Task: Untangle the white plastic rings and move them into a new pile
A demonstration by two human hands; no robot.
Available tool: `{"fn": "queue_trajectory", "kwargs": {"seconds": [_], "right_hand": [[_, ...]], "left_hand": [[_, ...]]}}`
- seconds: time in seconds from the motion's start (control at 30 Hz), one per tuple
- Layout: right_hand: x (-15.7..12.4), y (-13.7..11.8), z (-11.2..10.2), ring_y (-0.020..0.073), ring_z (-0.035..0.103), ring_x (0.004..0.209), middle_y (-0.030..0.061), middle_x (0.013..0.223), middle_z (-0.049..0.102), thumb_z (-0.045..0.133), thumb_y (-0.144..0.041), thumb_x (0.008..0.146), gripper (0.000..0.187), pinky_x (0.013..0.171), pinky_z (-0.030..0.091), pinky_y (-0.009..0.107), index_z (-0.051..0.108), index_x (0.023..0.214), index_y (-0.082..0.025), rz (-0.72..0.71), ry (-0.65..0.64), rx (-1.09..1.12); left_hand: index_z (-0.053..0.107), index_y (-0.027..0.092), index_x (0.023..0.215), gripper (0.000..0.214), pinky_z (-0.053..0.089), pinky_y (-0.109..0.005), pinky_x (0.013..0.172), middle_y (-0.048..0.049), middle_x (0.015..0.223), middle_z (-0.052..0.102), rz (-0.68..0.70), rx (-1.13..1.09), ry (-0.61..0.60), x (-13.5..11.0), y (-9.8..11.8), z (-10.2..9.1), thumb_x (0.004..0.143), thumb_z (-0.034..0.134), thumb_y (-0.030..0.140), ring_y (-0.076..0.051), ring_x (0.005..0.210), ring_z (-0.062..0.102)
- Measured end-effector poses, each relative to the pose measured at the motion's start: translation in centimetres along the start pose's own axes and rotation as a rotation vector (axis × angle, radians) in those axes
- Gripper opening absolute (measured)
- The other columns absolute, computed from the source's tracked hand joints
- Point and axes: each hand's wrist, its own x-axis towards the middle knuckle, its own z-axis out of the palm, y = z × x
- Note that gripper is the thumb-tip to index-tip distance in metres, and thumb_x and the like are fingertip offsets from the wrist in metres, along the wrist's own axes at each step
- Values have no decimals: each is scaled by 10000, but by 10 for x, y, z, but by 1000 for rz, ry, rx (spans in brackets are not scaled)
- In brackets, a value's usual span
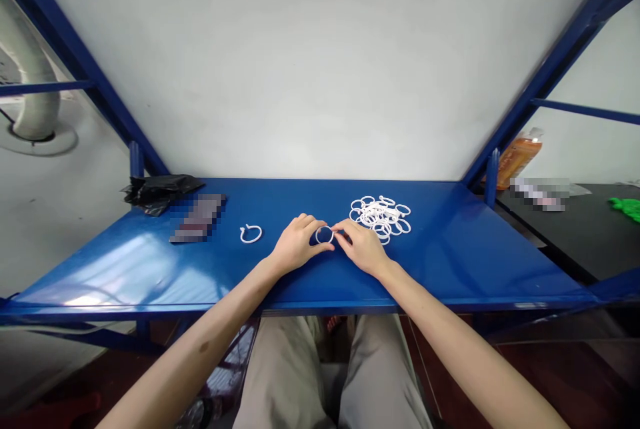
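Between my two hands, just above the blue table point(320, 292), is a white plastic ring point(325, 235). My left hand point(296, 242) curves round its left side, with the fingers above and the thumb below. On its right side, the thumb and fingertips of my right hand point(363, 245) pinch the rim. To the left lies a single white ring with a gap point(251, 235), its ends parted. A loose pile of several similar white rings point(381, 215) lies just behind my right hand, which hides part of it.
At the table's left are a blurred-out flat object point(199, 219) and a crumpled black plastic bag point(160, 192). A pale wall point(320, 75) and blue frame posts point(540, 75) bound the table. Right of it, an orange bottle point(519, 159) stands by a dark surface point(580, 232).
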Motion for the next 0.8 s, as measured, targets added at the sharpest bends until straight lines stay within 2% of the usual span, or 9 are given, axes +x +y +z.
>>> {"fn": "queue_trajectory", "kwargs": {"seconds": [0.27,0.6,0.67,0.8], "right_hand": [[-1,-2,0,169,721,852,43,1072,734,525,-196,1002,186,710,565,276,660,1126,-229,-20,-6,8],[0,-2,-1,162,716,852,40,1044,729,526,-190,1001,161,717,562,263,664,1077,-226,-21,-20,-7],[0,-2,-1,163,715,834,40,1042,731,526,-196,1002,158,697,557,262,663,1076,-225,-16,-9,-9],[0,-1,0,173,713,834,49,1031,731,511,-202,1001,164,691,555,274,660,1067,-221,-8,44,-17]], "left_hand": [[692,231,1074,312,486,-413,896,-60,995,711,26,77,25,-1,4,-1,922,658,502,-240,959,612],[704,240,1051,339,483,-390,872,-57,945,706,32,103,10,-2,1,1,925,637,547,-232,934,620],[696,239,1106,375,480,-397,877,-62,976,712,43,112,-7,-2,0,1,924,633,560,-240,949,621],[602,250,1332,504,475,-423,922,-92,1136,702,14,139,-14,-1,3,-1,936,609,562,-271,1041,620]]}}
